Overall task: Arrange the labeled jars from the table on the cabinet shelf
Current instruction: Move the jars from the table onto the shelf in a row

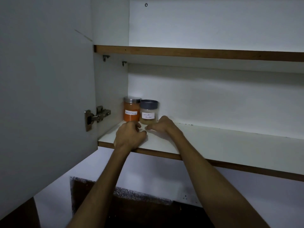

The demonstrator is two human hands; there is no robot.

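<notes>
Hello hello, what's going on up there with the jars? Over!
Both hands empty, resting on the shelf. Orange jar and coriander jar upright in the back corner. Nothing in the way.

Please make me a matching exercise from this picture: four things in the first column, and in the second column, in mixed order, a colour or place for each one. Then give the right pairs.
Column 1
1. orange jar
2. pale jar
3. hinge
4. left hand

Column 2
A. dark grey lid, right one of the two jars
B. on the open door, left of the shelf
C. shiny metal lid, nearest the cabinet's left wall
D. empty, resting on the shelf in front of the jars

Pairs: 1-C, 2-A, 3-B, 4-D
</notes>
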